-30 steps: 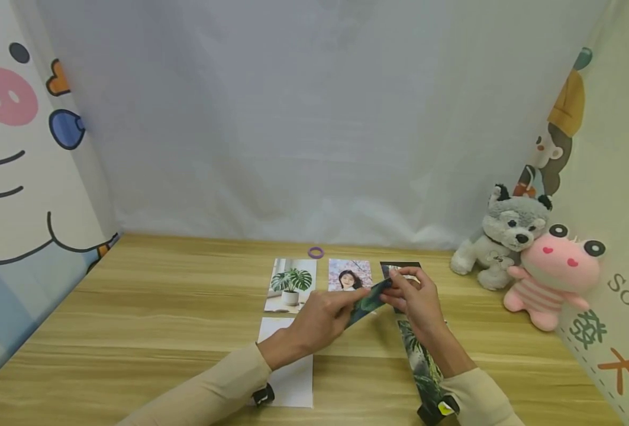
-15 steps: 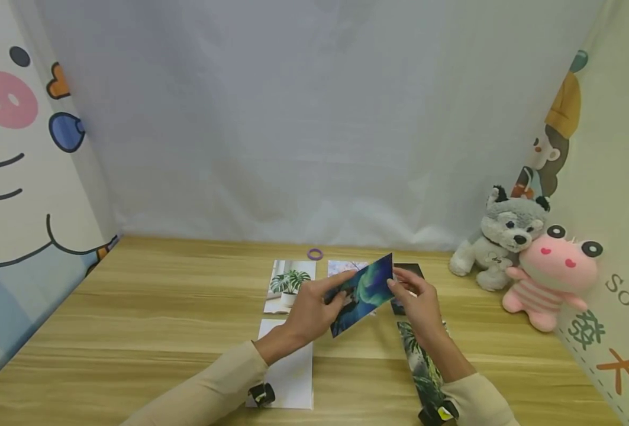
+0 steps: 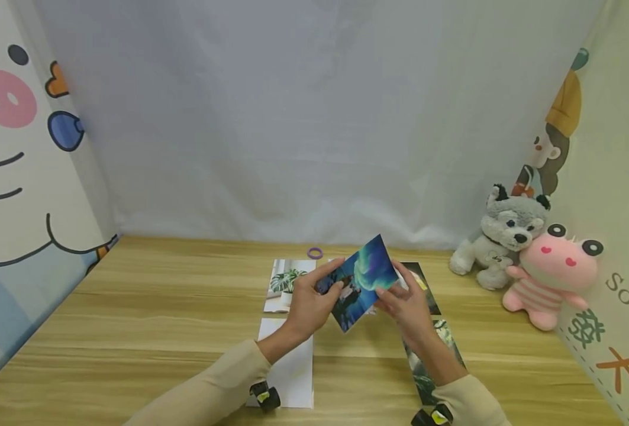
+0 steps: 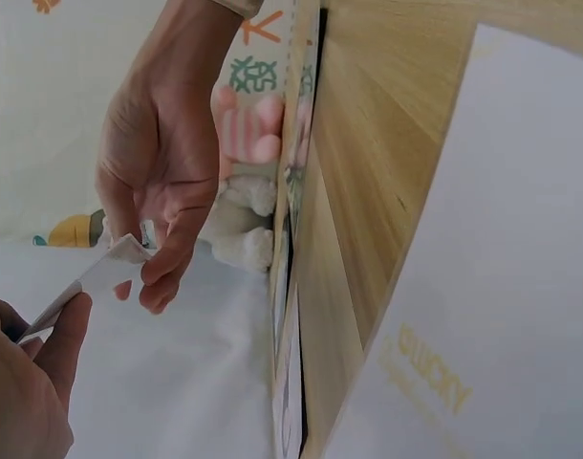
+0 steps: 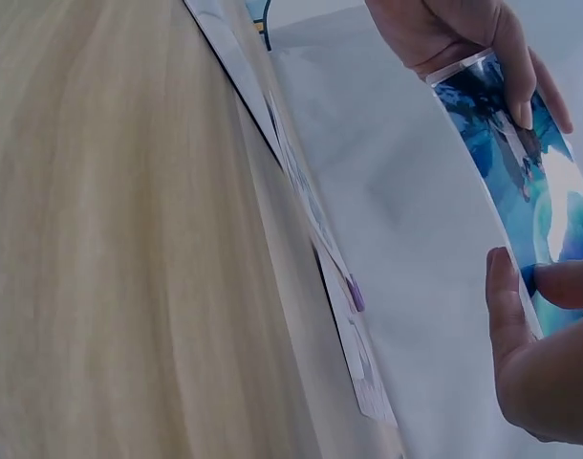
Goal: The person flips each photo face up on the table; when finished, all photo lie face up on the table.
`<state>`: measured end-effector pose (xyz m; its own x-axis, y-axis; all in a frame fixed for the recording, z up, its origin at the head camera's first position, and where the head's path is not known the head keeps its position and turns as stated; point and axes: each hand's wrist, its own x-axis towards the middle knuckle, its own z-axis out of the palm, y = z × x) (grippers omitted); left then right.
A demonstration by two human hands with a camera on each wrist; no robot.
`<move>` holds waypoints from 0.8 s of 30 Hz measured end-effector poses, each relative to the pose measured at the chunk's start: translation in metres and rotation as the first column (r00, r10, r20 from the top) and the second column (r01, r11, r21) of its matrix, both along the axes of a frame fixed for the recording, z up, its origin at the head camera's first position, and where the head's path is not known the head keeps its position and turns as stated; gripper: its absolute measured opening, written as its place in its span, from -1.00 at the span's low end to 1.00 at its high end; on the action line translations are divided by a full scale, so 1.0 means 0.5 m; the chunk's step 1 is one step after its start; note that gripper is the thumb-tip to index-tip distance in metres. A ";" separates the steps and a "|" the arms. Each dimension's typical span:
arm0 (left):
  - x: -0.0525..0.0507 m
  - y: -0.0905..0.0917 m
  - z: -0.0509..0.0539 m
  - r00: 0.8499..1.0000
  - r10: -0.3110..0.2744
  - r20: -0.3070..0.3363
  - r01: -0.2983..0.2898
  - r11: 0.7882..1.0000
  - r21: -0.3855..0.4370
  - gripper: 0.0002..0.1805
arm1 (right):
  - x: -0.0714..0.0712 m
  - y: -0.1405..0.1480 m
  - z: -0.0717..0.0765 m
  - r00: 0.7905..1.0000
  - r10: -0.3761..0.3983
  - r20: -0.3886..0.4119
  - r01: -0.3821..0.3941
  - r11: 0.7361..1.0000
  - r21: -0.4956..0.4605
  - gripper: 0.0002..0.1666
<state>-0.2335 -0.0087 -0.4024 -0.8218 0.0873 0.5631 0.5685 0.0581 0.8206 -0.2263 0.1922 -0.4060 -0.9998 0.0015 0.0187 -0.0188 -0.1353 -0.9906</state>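
Observation:
Held up above the table is a photo print [image 3: 373,266] with a glowing blue-green sky and a figure on it, tilted toward the head camera. My left hand [image 3: 309,305] pinches its left part, thumb on the picture side. At its lower right edge, my right hand [image 3: 412,313] pinches it between thumb and fingers. The right wrist view shows both thumbs on the glossy face, while the left wrist view shows its pale back. Beneath my left forearm lies a white sheet [image 3: 295,376]. A leafy green picture [image 3: 423,378] lies partly hidden under my right forearm.
Flat on the wooden table [image 3: 160,307] are a plant picture [image 3: 279,290] and a dark picture [image 3: 431,299]. A further picture is mostly hidden behind the hands. A purple ring [image 3: 315,253] lies at the back. Plush toys, a grey dog [image 3: 508,236] and a pink frog [image 3: 554,278], sit right.
The photo print, nearly edge-on earlier, has turned to show its face and risen slightly. Both hands still hold it, the left thumb now on its face; the right hand has shifted lower along its edge.

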 end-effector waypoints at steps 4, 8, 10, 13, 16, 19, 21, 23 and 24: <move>0.001 0.002 -0.003 0.999 0.005 0.032 -0.006 0.999 0.040 -0.51 | 0.001 -0.008 0.001 1.000 -0.004 0.022 0.004 1.000 0.008 -0.14; 0.002 0.000 -0.007 0.996 0.007 0.089 -0.011 0.999 0.052 -0.50 | 0.002 -0.007 0.002 1.000 -0.003 0.026 0.002 1.000 0.027 -0.16; 0.002 -0.002 -0.008 0.993 -0.003 0.114 -0.004 0.998 0.060 -0.48 | 0.002 -0.004 0.003 1.000 0.005 0.018 -0.006 0.999 0.034 -0.16; 0.001 -0.006 -0.006 0.988 -0.032 0.152 0.022 0.997 0.067 -0.43 | 0.003 0.002 0.005 1.000 0.021 0.009 -0.021 0.998 0.052 -0.16; -0.001 -0.010 0.002 0.977 -0.084 0.195 0.067 0.994 0.091 -0.41 | 0.003 0.011 0.004 0.999 0.042 0.004 -0.043 0.996 0.083 -0.15; -0.009 -0.016 0.012 0.958 -0.141 0.250 0.119 0.988 0.102 -0.45 | 0.003 0.023 0.001 0.997 0.081 0.003 -0.080 0.988 0.129 -0.15; -0.015 -0.020 0.020 0.939 -0.186 0.288 0.163 0.981 0.104 -0.47 | 0.002 0.030 0.000 0.995 0.104 -0.005 -0.102 0.981 0.166 -0.15; -0.020 -0.025 0.027 0.919 -0.234 0.318 0.214 0.972 0.097 -0.48 | 0.000 0.035 -0.002 0.991 0.133 -0.018 -0.126 0.970 0.208 -0.15; -0.022 -0.027 0.030 0.907 -0.257 0.334 0.239 0.966 0.097 -0.47 | -0.001 0.037 -0.002 0.990 0.142 -0.025 -0.132 0.964 0.229 -0.16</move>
<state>-0.2445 -0.0222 -0.3871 -0.9199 0.2913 0.2624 0.2445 -0.0971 0.9648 -0.2268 0.2106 -0.4070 -0.9885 -0.1444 0.0439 -0.0571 0.0883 -0.9945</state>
